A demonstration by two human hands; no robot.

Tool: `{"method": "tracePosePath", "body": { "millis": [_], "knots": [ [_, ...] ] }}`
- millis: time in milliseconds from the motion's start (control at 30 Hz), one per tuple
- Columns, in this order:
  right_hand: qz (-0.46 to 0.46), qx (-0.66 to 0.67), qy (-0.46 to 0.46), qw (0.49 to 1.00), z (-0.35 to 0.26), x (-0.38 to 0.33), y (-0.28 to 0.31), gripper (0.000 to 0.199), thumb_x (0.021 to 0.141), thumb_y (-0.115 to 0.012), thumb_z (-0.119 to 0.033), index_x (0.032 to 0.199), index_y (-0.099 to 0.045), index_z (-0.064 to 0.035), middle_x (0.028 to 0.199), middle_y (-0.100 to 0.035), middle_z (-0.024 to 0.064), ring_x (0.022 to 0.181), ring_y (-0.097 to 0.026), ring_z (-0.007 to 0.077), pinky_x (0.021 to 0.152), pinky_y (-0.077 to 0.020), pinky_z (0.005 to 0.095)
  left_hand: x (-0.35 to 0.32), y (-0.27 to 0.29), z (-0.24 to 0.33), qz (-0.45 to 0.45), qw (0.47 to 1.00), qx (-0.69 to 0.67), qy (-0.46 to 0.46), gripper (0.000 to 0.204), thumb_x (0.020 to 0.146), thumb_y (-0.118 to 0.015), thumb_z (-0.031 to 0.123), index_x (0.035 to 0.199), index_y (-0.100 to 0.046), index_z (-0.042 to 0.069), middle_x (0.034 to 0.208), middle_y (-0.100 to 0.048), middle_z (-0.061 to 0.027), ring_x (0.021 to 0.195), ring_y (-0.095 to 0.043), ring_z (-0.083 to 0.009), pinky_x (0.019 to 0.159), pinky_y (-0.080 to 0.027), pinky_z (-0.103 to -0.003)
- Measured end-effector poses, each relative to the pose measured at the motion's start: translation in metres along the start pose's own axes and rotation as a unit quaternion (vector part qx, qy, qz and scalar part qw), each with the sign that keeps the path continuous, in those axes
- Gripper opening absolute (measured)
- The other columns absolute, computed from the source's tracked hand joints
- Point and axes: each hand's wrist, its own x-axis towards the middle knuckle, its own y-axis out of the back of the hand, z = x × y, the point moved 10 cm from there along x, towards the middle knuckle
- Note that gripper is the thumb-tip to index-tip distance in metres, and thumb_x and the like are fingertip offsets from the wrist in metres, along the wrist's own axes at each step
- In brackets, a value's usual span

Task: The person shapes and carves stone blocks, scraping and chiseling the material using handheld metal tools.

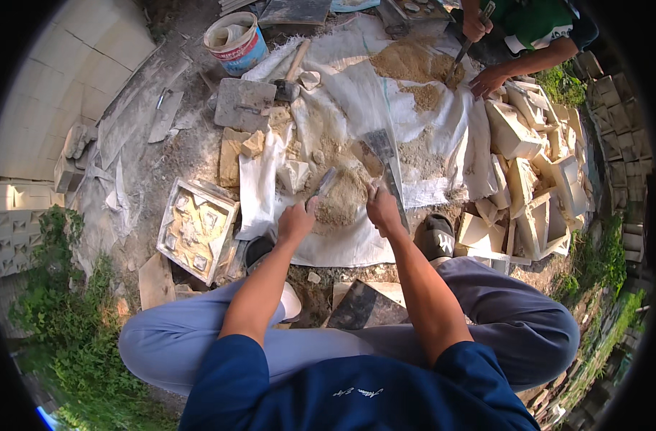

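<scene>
My left hand [296, 221] is closed around a short grey flat tool [326, 182] that points away from me; its kind is unclear. My right hand [384, 210] is closed on a long, dark, flat-bladed tool [391, 172] whose far end widens into a grey plate. Between the two tools, pale sandy powder [340, 204] lies heaped on a white woven sheet [349, 248]. A tan piece [369, 159] sits beside the right tool's wide end. Left of the powder rests a pale broken block [293, 177].
A hammer [287, 87], a square metal plate [244, 103] and a bucket [236, 44] stand far left. A square mould [197, 231] lies near left. Pale broken blocks [529, 165] pile up at right. A co-worker's hands [487, 80] work with a tool by another sand heap [414, 61].
</scene>
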Motion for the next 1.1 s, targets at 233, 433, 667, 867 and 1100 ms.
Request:
{"method": "tracePosePath", "body": {
  "millis": [233,433,667,867,1100],
  "knots": [
    [0.061,-0.045,0.091,0.993,0.027,-0.002,-0.029,0.055,0.101,-0.039,-0.044,0.096,-0.057,0.0077,0.075,-0.062,0.0333,0.06,-0.064,0.0433,0.057,-0.051,0.0486,-0.021,0.001,0.015,0.026,0.994,-0.034,-0.104,0.053,0.097,-0.045,0.053,0.09,-0.064,0.004,0.076,-0.066,-0.0249,0.077,-0.065,-0.0468,0.069,-0.051,-0.054],
    [-0.082,0.026,-0.031,0.996,0.032,0.002,-0.047,0.05,0.1,-0.041,-0.041,0.099,-0.059,0.0059,0.089,-0.061,0.0376,0.091,-0.059,0.0539,0.08,-0.0474,0.0562,-0.023,-0.012,0.029,-0.001,0.989,0.04,-0.146,0.05,0.097,-0.046,0.051,0.086,-0.062,0.004,0.072,-0.065,-0.025,0.071,-0.065,-0.0465,0.064,-0.051,-0.054],
    [-0.102,0.045,-0.061,0.992,0.024,-0.006,-0.043,0.051,0.101,-0.039,-0.041,0.1,-0.059,0.0068,0.089,-0.063,0.0361,0.084,-0.063,0.0498,0.076,-0.0504,0.0529,-0.012,-0.003,0.017,-0.023,0.997,0.011,-0.074,0.052,0.097,-0.045,0.052,0.09,-0.063,0.003,0.077,-0.065,-0.028,0.078,-0.065,-0.0465,0.069,-0.051,-0.054],
    [-0.117,0.047,-0.052,0.991,0.014,-0.009,-0.038,0.055,0.101,-0.037,-0.043,0.102,-0.058,0.0079,0.085,-0.064,0.0347,0.074,-0.065,0.0479,0.068,-0.0524,0.0509,-0.022,-0.005,0.015,-0.047,0.995,0.001,-0.085,0.052,0.098,-0.044,0.051,0.093,-0.064,0.004,0.081,-0.065,-0.0284,0.083,-0.064,-0.0462,0.073,-0.05,-0.055],
    [-0.121,0.042,-0.072,0.989,0.01,-0.014,-0.038,0.055,0.101,-0.037,-0.042,0.099,-0.059,0.0081,0.081,-0.063,0.0353,0.071,-0.065,0.0474,0.067,-0.0523,0.0518,-0.031,0.004,0.021,0.014,0.995,-0.058,-0.085,0.048,0.098,-0.047,0.046,0.089,-0.064,0.002,0.078,-0.064,-0.0296,0.081,-0.062,-0.0495,0.07,-0.049,-0.056]
  ]
}}
